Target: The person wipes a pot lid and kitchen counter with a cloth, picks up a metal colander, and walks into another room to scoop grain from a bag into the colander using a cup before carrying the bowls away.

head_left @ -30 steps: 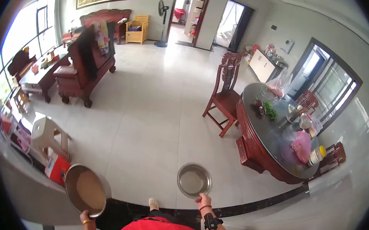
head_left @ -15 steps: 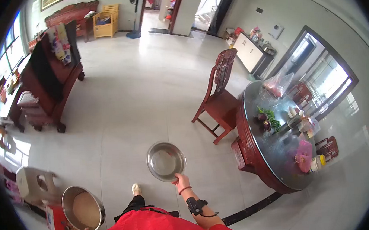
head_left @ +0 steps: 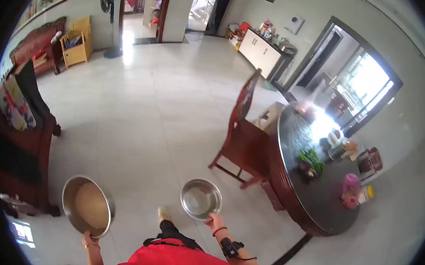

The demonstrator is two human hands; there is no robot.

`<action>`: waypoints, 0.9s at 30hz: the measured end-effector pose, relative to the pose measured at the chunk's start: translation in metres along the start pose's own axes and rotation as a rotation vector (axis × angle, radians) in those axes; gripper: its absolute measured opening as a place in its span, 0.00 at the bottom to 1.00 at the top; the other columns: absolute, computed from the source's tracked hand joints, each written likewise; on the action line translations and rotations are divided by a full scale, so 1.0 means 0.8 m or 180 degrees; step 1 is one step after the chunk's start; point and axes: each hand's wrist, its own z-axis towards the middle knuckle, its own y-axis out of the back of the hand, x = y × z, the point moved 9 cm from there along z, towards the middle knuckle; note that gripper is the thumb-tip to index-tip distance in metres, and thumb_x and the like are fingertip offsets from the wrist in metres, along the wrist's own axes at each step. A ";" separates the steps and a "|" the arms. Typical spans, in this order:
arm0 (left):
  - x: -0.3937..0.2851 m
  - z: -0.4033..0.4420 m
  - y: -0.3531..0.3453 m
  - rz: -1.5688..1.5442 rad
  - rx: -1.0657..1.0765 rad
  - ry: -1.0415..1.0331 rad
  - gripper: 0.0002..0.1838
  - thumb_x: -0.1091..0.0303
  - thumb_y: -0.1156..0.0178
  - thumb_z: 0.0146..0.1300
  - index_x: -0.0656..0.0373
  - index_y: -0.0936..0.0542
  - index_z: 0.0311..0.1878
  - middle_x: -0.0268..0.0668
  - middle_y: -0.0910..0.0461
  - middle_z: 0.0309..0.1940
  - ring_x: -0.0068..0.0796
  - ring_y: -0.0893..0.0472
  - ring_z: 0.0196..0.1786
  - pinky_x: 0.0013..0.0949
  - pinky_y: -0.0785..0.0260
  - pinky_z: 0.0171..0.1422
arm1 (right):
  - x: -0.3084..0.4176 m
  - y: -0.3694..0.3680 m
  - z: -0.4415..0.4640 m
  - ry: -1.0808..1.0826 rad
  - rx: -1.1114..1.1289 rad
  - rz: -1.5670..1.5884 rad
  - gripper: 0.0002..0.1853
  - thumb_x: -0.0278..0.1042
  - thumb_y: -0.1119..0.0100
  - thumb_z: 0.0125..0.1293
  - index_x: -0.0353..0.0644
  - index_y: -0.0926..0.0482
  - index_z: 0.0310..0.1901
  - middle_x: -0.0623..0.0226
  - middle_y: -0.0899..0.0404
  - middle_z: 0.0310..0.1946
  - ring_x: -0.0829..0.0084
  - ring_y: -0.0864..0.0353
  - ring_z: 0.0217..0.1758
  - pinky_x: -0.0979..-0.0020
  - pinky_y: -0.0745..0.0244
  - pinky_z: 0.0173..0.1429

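My left hand (head_left: pixel 90 240) grips the near rim of a deep metal pot (head_left: pixel 70 211), which holds a light brown, flat-looking content (head_left: pixel 92 206); whether it is grain or liquid I cannot tell. The pot is tilted toward me at the lower left. In my right hand (head_left: pixel 215 222) is the near rim of a shallower, shiny metal basin (head_left: pixel 201 200), with fingers closed on the edge. The basin shows only bare metal inside. Both vessels are held above the floor, apart from each other, one on either side of my body.
A round table (head_left: pixel 295 186) with greens (head_left: pixel 313 160), a pink bag (head_left: pixel 350 192) and a jar (head_left: pixel 365 194) stands at right. A wooden chair (head_left: pixel 245 147) is beside it. Dark furniture (head_left: pixel 31 150) lies left. A cabinet (head_left: pixel 261 50) and fan (head_left: pixel 111 26) stand farther back.
The pot has risen and moved forward from beside the beige jug and red box at lower left. The basin has shifted slightly right. The view has turned right and moved forward.
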 end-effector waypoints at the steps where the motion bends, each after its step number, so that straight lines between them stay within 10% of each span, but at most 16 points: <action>1: -0.017 0.007 -0.018 0.0478 -0.0107 -0.0383 0.13 0.68 0.47 0.48 0.63 0.30 0.37 0.39 0.26 0.35 0.35 0.23 0.36 0.35 0.29 0.37 | 0.021 -0.024 0.027 0.0030 -0.0175 -0.0197 0.11 0.33 0.46 0.52 0.34 0.29 0.31 0.59 0.27 0.17 0.65 0.26 0.18 0.66 0.27 0.27; 12: -0.042 0.201 -0.176 0.0998 -0.0746 -0.0007 0.16 0.67 0.46 0.43 0.63 0.27 0.37 0.42 0.26 0.35 0.38 0.24 0.35 0.40 0.28 0.34 | 0.222 -0.352 0.325 0.0189 0.0317 -0.0021 0.10 0.32 0.46 0.53 0.32 0.29 0.29 0.61 0.29 0.17 0.67 0.28 0.18 0.68 0.29 0.27; 17: -0.134 0.238 -0.471 0.1568 -0.0384 -0.0539 0.14 0.69 0.45 0.44 0.64 0.25 0.36 0.43 0.24 0.31 0.40 0.23 0.29 0.38 0.30 0.31 | 0.284 -0.421 0.428 0.0270 0.0165 0.0235 0.10 0.32 0.47 0.54 0.32 0.29 0.32 0.61 0.28 0.18 0.67 0.27 0.19 0.68 0.29 0.27; 22: -0.106 0.380 -0.696 0.1184 -0.2131 0.1568 0.13 0.72 0.47 0.43 0.64 0.26 0.35 0.43 0.25 0.30 0.40 0.24 0.29 0.38 0.31 0.27 | 0.371 -0.446 0.518 0.0423 -0.0161 0.0591 0.11 0.32 0.48 0.55 0.32 0.30 0.34 0.61 0.27 0.22 0.68 0.26 0.20 0.70 0.27 0.28; 27: -0.070 0.580 -0.961 0.1513 0.0331 0.0212 0.13 0.72 0.48 0.43 0.64 0.28 0.36 0.44 0.27 0.33 0.38 0.24 0.34 0.38 0.29 0.31 | 0.465 -0.434 0.571 0.0816 -0.0636 0.1119 0.09 0.31 0.47 0.54 0.33 0.29 0.33 0.61 0.26 0.21 0.69 0.25 0.21 0.71 0.27 0.26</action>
